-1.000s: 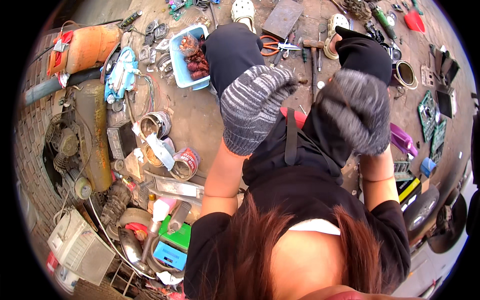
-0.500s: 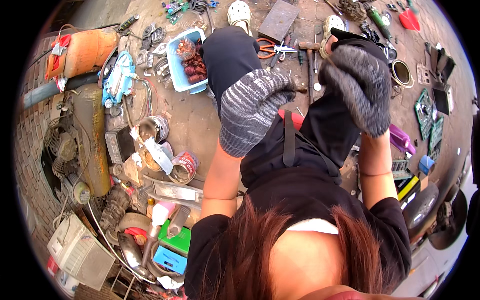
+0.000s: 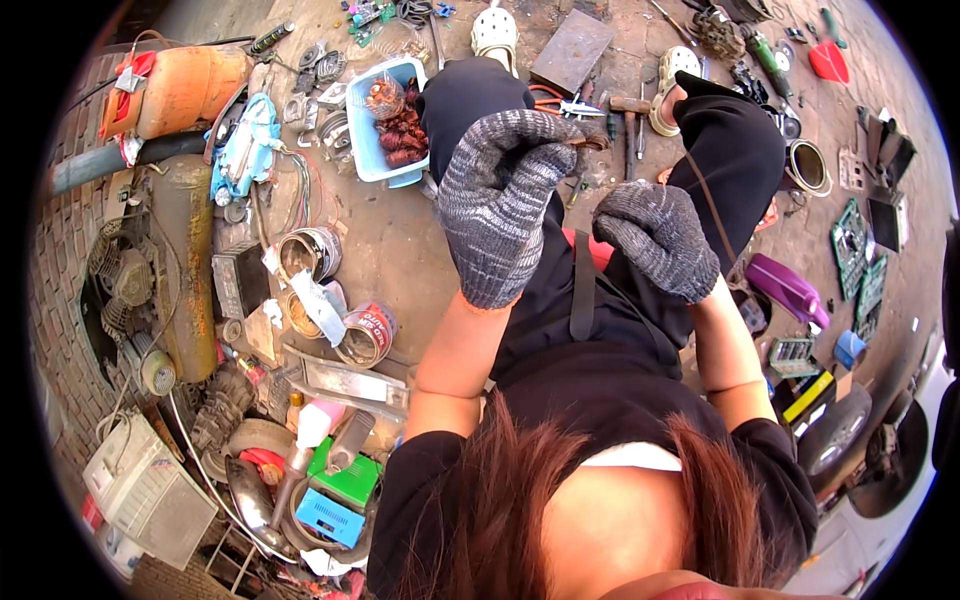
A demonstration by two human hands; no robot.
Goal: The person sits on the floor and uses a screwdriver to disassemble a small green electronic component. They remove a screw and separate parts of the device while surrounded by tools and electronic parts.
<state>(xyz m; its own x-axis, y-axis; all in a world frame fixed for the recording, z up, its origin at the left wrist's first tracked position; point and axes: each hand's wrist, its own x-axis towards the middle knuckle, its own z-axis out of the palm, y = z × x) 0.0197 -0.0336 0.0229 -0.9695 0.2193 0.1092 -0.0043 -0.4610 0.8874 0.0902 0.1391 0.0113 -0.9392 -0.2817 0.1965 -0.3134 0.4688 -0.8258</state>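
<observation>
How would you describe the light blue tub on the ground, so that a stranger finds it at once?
Start at the big orange tank lying at the upper left. To its right, just beyond the person's left knee, stands the light blue tub. It alone is a rectangular plastic box filled with reddish-brown copper coils; the nearby containers are round metal cans.

The small brownish piece pinched at the left hand fingertips is too small to identify. The right hand curls shut, hiding its palm.
</observation>
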